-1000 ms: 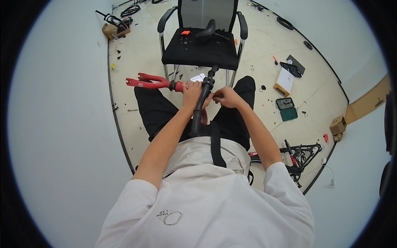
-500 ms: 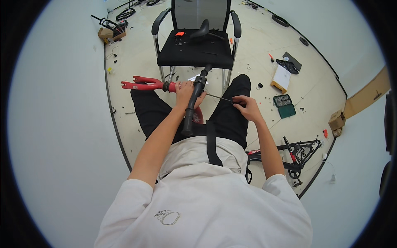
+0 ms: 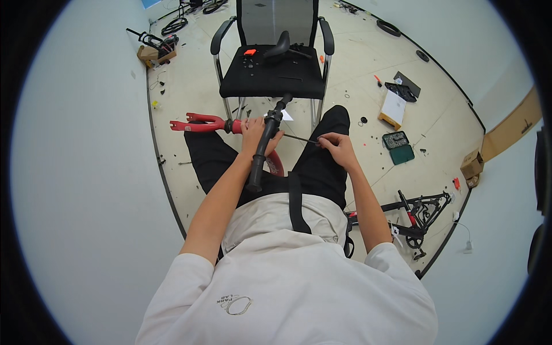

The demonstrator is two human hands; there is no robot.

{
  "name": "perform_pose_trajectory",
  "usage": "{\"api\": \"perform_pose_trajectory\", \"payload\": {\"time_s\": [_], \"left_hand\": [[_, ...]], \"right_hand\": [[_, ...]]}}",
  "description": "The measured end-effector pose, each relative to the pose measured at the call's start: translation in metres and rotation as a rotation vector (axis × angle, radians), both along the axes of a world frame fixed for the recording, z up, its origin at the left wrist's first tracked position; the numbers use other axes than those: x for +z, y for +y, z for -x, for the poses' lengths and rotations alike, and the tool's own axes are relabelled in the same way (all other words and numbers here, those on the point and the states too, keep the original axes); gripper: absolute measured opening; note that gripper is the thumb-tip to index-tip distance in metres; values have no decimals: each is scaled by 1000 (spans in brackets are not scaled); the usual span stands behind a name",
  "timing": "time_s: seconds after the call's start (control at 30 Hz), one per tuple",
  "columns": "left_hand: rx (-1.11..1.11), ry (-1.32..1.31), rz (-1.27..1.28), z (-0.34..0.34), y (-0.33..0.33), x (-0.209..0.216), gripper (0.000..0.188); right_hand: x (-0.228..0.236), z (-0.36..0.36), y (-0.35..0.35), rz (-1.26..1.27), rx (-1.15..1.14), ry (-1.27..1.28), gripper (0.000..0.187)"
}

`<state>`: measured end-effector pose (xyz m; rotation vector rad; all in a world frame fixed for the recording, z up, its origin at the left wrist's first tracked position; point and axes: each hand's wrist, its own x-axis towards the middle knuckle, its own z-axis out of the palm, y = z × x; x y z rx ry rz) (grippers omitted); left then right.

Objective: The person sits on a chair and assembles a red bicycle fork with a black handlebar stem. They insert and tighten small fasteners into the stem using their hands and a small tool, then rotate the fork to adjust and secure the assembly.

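Note:
Over my lap lies a black handlebar (image 3: 263, 144) joined to a red bicycle fork (image 3: 202, 123), whose prongs point left across my left thigh. My left hand (image 3: 253, 137) is closed round the joint between fork and handlebar; some of its fingers are hidden behind the bar. From the right, a thin dark hex key (image 3: 299, 138) reaches to the middle of the handlebar. Its outer end is pinched between the fingers of my right hand (image 3: 338, 148), above my right thigh. A curved red part (image 3: 275, 163) shows below the bar, between my legs.
Ahead stands a black chair (image 3: 273, 80) bearing a bicycle saddle (image 3: 278, 48), an orange piece and small parts. To the right are a green case (image 3: 401, 153), a white-topped box (image 3: 392, 109) and a black bicycle frame (image 3: 422, 215). A box of parts (image 3: 158, 53) sits far left.
The handlebar's near end has swung slightly left. My right hand has shifted a little left with the hex key. My left hand keeps its grip, and the whole view has shifted slightly.

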<state>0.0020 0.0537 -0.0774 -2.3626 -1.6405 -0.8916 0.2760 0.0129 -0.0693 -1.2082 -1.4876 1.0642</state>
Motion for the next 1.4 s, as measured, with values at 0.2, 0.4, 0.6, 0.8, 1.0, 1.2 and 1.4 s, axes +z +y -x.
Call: {"api": "perform_pose_trajectory", "payload": {"time_s": [0.2,0.4,0.6,0.8,1.0,1.2,1.4], "left_hand": [[-17,7,19,0,-4,5,47],[-22,-7,17,4,-2,3,44],[-24,-19,32,3,-1,3,44],[-20,-28,43,3,-2,4,45],[-31,-59,31,5,-3,4,44],[-6,-61,46,6,-1,4,43],[-20,-50,40,7,0,2,39]], "right_hand": [[3,10,3,67,-95,111,23],[-5,6,-3,53,-3,112,30],[-12,6,-7,-56,10,99,31],[-15,9,-6,-66,-42,45,27],[-18,11,-1,-36,-61,-9,23],[-19,13,4,0,-69,-58,24],[-6,25,-4,-6,-95,101,28]]}}
